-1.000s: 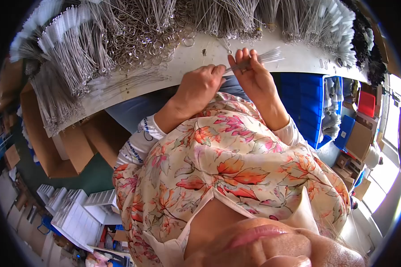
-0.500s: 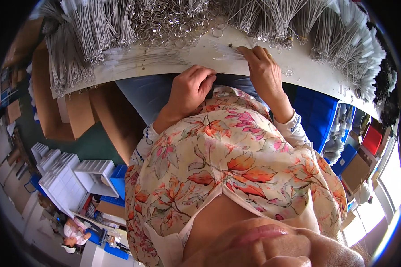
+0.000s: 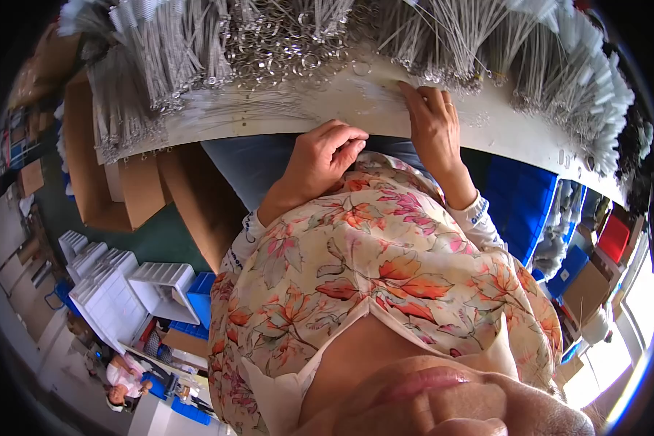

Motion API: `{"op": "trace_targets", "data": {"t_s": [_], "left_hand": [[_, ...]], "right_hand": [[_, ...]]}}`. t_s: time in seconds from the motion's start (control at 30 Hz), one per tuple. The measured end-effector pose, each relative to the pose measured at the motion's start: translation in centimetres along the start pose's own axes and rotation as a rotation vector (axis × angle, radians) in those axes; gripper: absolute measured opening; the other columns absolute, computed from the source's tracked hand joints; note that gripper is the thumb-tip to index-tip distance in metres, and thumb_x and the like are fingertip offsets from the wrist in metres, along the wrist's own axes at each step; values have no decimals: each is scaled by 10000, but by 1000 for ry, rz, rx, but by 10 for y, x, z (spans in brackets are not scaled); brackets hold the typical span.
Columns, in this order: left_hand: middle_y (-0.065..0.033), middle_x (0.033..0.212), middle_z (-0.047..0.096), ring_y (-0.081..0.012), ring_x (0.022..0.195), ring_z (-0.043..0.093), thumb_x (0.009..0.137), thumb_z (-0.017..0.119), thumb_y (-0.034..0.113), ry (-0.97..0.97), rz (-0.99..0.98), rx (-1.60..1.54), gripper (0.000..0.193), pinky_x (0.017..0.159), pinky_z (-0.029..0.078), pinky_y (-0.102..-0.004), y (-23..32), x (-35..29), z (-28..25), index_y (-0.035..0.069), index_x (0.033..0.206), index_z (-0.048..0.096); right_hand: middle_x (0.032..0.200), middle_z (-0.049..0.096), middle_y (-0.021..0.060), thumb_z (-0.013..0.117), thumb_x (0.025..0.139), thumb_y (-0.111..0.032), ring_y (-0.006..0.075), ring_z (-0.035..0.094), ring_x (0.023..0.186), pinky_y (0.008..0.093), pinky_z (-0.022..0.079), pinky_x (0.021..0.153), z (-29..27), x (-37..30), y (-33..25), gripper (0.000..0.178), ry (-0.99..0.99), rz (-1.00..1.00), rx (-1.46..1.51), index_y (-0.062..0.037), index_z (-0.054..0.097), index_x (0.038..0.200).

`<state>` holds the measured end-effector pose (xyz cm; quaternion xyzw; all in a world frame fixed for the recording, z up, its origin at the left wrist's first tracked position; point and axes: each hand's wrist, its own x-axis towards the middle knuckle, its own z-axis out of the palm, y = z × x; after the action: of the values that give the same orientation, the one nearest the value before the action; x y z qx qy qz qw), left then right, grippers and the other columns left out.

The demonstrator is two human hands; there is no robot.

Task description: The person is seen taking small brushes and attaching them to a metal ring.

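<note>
Left hand: The left hand [image 3: 320,156] is held just in front of the table edge. Its fingers are curled, and the thumb is brought close to the forefinger. Whether something thin is pinched there cannot be told.
Right hand: The right hand [image 3: 436,127] is placed over the table [image 3: 505,120], with the back turned up and the fingers bent down. The thumb is hidden, so it cannot be told if the fingers are clamped on anything.
Loose wire brushes: Some loose wire brushes [image 3: 258,105] are laid flat along the front of the table, to the left of the right hand. A few pale strands are seen faintly beside its fingertips.
Bundles: Many similar brushes are gathered in a left bundle [image 3: 156,58] and a right bundle [image 3: 450,36], behind the loose ones.
Metal rings: A heap of metal rings [image 3: 298,51] is left between these bundles.
Progress: A large quantity is already grouped, as it is judged, while the loose brushes are not yet gathered. The exact share cannot be counted.
</note>
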<state>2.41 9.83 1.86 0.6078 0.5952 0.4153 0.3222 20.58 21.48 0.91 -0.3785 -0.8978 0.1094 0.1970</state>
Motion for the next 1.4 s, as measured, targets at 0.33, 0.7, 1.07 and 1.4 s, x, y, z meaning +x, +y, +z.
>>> {"op": "trace_targets", "data": {"t_s": [0.33,0.7,1.07,1.4], "left_hand": [[-57,822,627,-98,681,586,840,616,41,157,4,60,100,600,487,-225,22,10,-76,9,933,636],[-25,866,666,-85,719,611,878,604,140,703,-244,398,174,632,465,-199,-29,14,-210,34,1010,644],[-39,773,670,-97,655,599,831,641,154,703,-300,497,136,627,476,-236,-35,24,-222,62,929,664],[-40,766,668,-78,670,599,829,643,133,634,-267,393,136,625,470,-220,-28,41,-209,47,933,661]], "right_hand": [[1006,553,73,560,744,38,260,489,913,380,369,848,5,-3,4,372,150,-43,113,-99,625,1083],[1024,555,105,492,660,89,278,493,968,390,369,892,-1,-4,8,444,150,-66,225,-62,622,1057],[1012,554,103,453,602,48,287,479,948,402,357,886,1,-7,11,440,140,-83,273,-49,617,998],[960,564,97,475,621,35,286,503,919,395,364,845,-2,-3,10,364,192,-119,281,-45,622,944]]}}
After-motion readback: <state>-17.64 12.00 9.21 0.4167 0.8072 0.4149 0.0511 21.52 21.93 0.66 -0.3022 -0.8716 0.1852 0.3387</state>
